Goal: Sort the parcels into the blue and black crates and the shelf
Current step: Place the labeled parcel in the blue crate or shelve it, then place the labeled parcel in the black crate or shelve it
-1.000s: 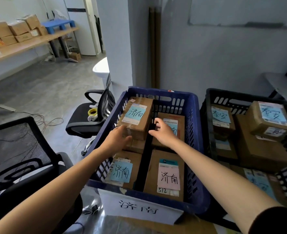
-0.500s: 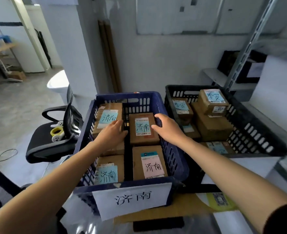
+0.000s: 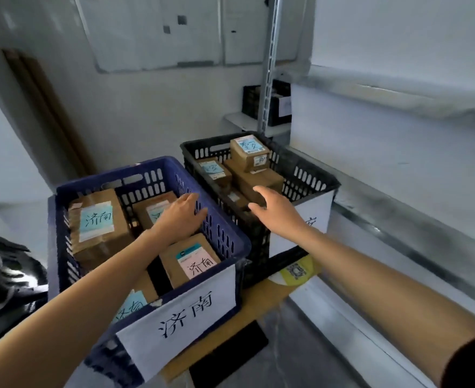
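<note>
Step looks like the gap between parcels, both hands empty. Left hand (image 3: pixel 181 217) is flat, fingers straight, over a parcel (image 3: pixel 146 210) inside the blue crate (image 3: pixel 110 175); contact unclear. Right hand (image 3: pixel 274 207) is spread above the black crate (image 3: pixel 306 166) near rim. Other parcels fill both crates; shelf (image 3: pixel 398 100) is at right. Next move probably means fetching another parcel.

Two crates: blue crate (image 3: pixel 135 171), black crate (image 3: pixel 312 176). Parcels (image 3: pixel 99 219): four visible in blue, at least three in black.

Label (image 3: pixel 322 209) of the black crate (image 3: pixel 309 170) half behind a forearm (image 3: pixel 331 240); shelf (image 3: pixel 398 99) blurred.
</note>
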